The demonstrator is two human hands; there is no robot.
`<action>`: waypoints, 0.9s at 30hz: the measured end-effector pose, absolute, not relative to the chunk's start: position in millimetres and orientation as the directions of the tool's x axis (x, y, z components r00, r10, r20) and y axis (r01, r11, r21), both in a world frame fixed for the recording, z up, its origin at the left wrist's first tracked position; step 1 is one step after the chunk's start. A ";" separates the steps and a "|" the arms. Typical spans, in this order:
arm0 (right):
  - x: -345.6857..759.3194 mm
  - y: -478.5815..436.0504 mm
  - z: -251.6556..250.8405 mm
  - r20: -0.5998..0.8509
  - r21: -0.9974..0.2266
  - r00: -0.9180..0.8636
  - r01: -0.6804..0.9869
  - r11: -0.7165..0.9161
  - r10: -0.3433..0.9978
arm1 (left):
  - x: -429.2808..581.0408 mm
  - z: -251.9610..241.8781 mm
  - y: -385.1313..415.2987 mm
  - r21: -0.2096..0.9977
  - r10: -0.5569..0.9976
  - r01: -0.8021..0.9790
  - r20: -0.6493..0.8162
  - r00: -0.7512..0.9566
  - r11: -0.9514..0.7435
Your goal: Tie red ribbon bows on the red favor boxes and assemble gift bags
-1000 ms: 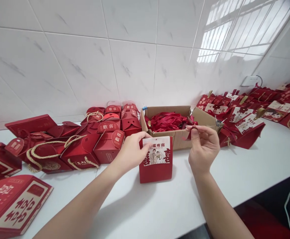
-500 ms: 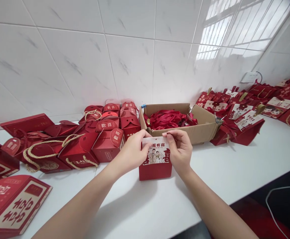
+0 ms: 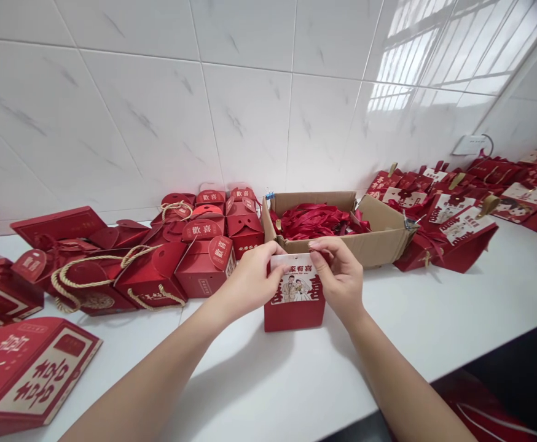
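Observation:
A red gift box (image 3: 293, 316) stands upright on the table, its white front panel printed with a bride and groom and Chinese characters. My left hand (image 3: 254, 276) is closed on the box's upper left edge, the thumb lying across the front panel. At the upper right corner, the thumb and forefinger of my right hand (image 3: 342, 279) pinch a small dark red bit that looks like ribbon; most of it is hidden by the fingers. A small hole shows near the panel's top edge, between the hands.
Right behind the gift box is an open cardboard box (image 3: 379, 248) with a heap of red ribbons (image 3: 317, 221). Red boxes (image 3: 206, 267), some with rope handles, crowd the left. More red boxes (image 3: 466, 236) line the right, against the tiled wall (image 3: 250, 123).
The whole view has shifted slightly, so everything appears a little farther right. Both hands keep their hold at the top of the gift box, with the right fingers slightly changed in pose.

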State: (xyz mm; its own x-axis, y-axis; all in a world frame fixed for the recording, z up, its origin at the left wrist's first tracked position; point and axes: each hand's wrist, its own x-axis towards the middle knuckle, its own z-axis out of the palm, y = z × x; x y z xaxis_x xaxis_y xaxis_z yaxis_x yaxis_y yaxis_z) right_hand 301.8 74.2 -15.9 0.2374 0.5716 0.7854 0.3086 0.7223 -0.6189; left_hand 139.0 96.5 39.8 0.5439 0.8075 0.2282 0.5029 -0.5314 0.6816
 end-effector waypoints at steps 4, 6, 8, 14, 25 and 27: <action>303.5 73.8 -14.5 0.808 -0.584 0.153 0.336 0.739 0.569 | 139.8 37.2 98.1 0.668 0.800 0.498 0.257 0.542 -0.553; 305.9 73.6 -13.7 0.821 -0.556 0.095 0.362 0.748 0.563 | 140.1 36.9 98.5 0.666 0.800 0.499 0.264 0.538 -0.555; 308.6 73.6 -13.1 0.826 -0.530 0.048 0.404 0.745 0.561 | 140.4 37.4 98.3 0.669 0.804 0.502 0.257 0.536 -0.549; 310.6 75.7 -13.8 0.841 -0.470 -0.004 0.490 0.735 0.540 | 141.2 37.4 96.6 0.655 0.805 0.514 0.264 0.532 -0.554; 310.3 74.9 -13.8 0.862 -0.432 -0.021 0.494 0.755 0.507 | 140.5 33.6 97.1 0.668 0.812 0.511 0.256 0.524 -0.541; 310.2 74.6 -13.7 0.862 -0.428 -0.031 0.489 0.760 0.505 | 140.8 33.6 97.2 0.671 0.811 0.506 0.260 0.524 -0.542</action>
State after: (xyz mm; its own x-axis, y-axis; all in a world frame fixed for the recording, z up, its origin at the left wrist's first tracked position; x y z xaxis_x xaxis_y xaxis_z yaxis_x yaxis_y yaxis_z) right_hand 310.2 74.6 -13.7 -0.0310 0.5052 0.8624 0.4889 0.7603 -0.4278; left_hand 140.8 97.2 33.6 0.5239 0.8113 0.2595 0.5063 -0.5416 0.6711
